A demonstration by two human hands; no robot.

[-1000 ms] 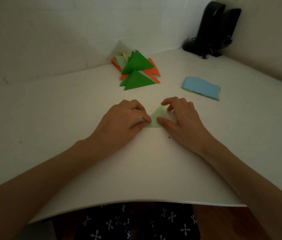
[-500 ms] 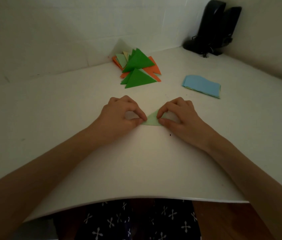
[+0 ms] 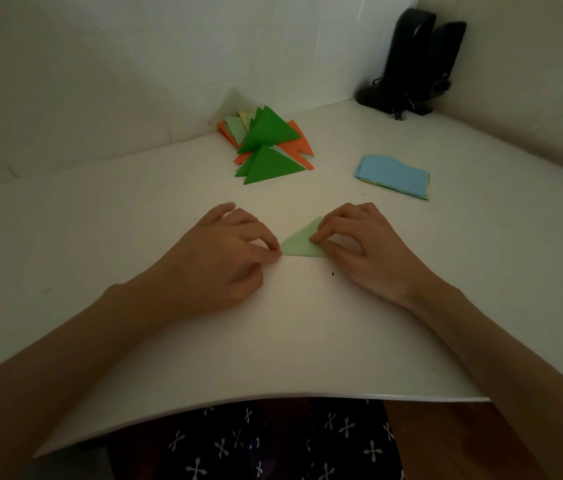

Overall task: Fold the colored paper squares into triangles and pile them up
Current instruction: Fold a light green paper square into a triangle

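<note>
A pale green paper triangle (image 3: 299, 242) lies flat, one corner pointing away.

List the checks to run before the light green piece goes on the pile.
1. Paper folded to a triangle: ok. The light green triangle lies on the table.
2. Crease pressed flat: cannot tell, the light is too dim.
3. Grip: ok. The left hand pinches its left corner and the right hand pinches its right side.
4. Way to the pile: ok. Only bare table lies between it and the hands.
5. More paper to fold: ok. A stack of squares, blue on top, sits right of the pile.
</note>
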